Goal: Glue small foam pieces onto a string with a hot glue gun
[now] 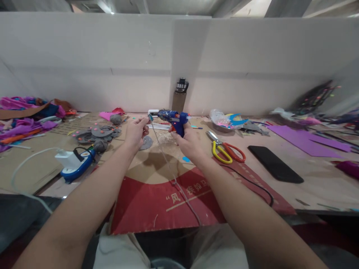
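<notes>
My right hand [188, 139] is wrapped round the handle of a blue glue gun [171, 117], whose nozzle points left. My left hand [137, 131] pinches a small teal piece [150, 117] close to that nozzle; whether the two touch I cannot tell. From the pinched piece a thin grey cord [165, 160] hangs down across the red and brown cardboard [134, 209] to its front edge. Just below my left fingers lies a grey felt disc [146, 142]. A small blue disc [186, 159] rests under my right wrist.
Scissors [224, 147] and a black phone [275, 163] lie right. A blue power strip [77, 170] with a white plug stands left, near grey felt pieces [98, 133]. A bottle [179, 98] stands by the back wall. Purple sheets [303, 140] and a bowl [223, 128] are further right.
</notes>
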Motion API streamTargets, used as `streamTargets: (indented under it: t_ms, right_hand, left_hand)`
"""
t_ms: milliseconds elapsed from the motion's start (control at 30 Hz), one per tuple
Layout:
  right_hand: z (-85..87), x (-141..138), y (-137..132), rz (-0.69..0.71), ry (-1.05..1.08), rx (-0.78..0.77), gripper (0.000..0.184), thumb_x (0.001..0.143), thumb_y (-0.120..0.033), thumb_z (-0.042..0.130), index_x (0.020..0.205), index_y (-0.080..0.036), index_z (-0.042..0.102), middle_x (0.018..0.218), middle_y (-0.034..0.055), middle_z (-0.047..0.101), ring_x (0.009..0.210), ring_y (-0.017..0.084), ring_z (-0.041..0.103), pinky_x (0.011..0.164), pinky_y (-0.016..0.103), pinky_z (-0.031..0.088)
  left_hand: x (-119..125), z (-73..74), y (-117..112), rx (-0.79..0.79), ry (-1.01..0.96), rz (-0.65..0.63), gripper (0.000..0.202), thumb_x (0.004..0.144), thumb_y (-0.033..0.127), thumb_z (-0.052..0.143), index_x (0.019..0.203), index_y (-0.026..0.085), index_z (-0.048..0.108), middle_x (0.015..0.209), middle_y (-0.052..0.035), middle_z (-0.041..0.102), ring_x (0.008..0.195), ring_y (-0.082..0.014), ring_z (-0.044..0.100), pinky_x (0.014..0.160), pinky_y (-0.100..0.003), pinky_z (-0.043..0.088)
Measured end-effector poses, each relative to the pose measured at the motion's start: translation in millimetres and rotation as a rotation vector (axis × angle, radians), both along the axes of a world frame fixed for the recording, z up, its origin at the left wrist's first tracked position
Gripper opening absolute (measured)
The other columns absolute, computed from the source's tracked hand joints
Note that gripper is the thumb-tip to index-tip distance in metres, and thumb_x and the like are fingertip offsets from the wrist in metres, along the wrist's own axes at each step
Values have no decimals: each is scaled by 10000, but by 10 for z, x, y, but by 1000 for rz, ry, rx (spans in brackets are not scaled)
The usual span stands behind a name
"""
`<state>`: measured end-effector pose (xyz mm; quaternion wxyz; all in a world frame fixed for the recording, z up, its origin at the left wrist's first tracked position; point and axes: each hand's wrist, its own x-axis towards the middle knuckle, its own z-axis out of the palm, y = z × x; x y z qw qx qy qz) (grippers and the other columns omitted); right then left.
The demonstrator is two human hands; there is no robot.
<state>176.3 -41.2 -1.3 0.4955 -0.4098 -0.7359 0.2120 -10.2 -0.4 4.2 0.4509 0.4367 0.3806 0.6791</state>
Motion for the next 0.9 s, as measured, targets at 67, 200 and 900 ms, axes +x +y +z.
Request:
streamTargets:
  t_ms: [67,200,900]
  right_hand:
    - [-12,-8,2,2,-20,35,183,820,-276,463,989,-227,515,926,49,617,822,187,569,738,323,447]
    - [-15,-17,-2,-1,-51,35,187,819,-265,468,999,-240,508,935,47,610,838,189,565,772,333,438]
    - [29,-3,-50,-47,-143,67,329,827,-244,441,1155,-237,448,1008,83,604,893,216,549,811,353,416]
  left_hand:
    - [14,7,-14,3,11,1,185,630,257,688,683,141,554,640,21,548,422,-18,389,365,-148,270]
    - [31,14,-28,3,21,5,168,643,258,676,691,149,557,654,15,553,427,-24,389,368,-154,271]
    - [91,19,-45,25,93,17,165,637,279,673,670,158,566,646,9,561,421,-34,381,368,-169,272]
